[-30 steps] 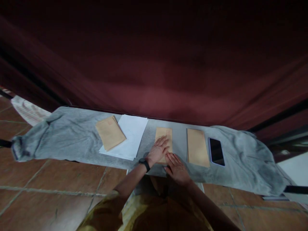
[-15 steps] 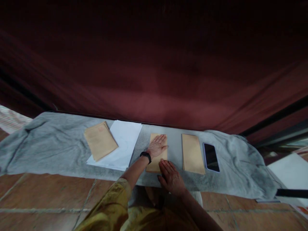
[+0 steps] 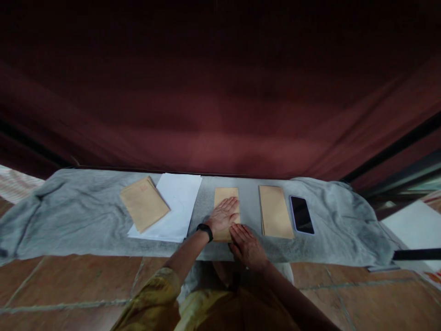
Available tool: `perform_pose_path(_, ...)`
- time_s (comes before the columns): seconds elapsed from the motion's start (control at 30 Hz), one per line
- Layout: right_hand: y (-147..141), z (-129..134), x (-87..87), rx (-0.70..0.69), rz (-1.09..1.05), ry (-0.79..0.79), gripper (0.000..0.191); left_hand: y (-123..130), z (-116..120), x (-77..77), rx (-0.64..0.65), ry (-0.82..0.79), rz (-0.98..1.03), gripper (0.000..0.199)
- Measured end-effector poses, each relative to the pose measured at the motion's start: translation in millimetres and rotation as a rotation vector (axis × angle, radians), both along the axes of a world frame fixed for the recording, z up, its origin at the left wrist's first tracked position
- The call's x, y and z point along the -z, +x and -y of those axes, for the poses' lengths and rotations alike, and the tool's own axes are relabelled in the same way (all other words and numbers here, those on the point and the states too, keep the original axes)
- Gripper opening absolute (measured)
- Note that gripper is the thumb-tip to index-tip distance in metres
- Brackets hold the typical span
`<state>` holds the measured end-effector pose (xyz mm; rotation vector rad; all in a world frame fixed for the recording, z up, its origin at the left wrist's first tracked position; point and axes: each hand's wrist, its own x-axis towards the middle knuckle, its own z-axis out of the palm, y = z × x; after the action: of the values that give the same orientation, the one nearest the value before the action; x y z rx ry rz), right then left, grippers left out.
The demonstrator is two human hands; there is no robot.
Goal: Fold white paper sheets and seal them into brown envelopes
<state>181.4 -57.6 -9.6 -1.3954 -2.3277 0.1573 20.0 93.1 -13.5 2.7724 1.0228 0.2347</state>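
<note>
A brown paper envelope (image 3: 226, 192) lies upright in front of me on the grey cloth. My left hand (image 3: 223, 214), with a black band on its wrist, rests flat across the envelope's middle, fingers stretched out. At the envelope's lower right edge lies my right hand (image 3: 248, 246), its fingers extended and the fingertips on the paper. To the right is a small stack of brown envelopes (image 3: 276, 212). More brown envelopes (image 3: 144, 204) lie tilted on the left, partly over a stack of white paper sheets (image 3: 182, 197).
A phone (image 3: 302, 214) with a dark screen lies right of the envelope stack. The grey cloth (image 3: 86, 216) covers a narrow table. Behind it hangs a dark red curtain (image 3: 220, 115). Brown floor tiles (image 3: 79, 280) show below; a white board-like surface (image 3: 409, 230) stands at the right.
My left hand has slid slightly down the envelope, leaving more of its top showing. My right hand stays near the lower right edge. The view has shifted a little.
</note>
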Motion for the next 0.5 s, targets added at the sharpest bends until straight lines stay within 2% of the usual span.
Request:
perform_pose_path(0.17,0,-2,-1.8,0.006,-0.003,-0.004,0.045,-9,14,0.1,0.013,-0.04,0.02,0.056)
perform_pose_path(0.5,0,-6,-4.9,0.045,-0.04,-0.034,0.041,-35,46,-9.1,0.034,-0.217,0.056,0.054)
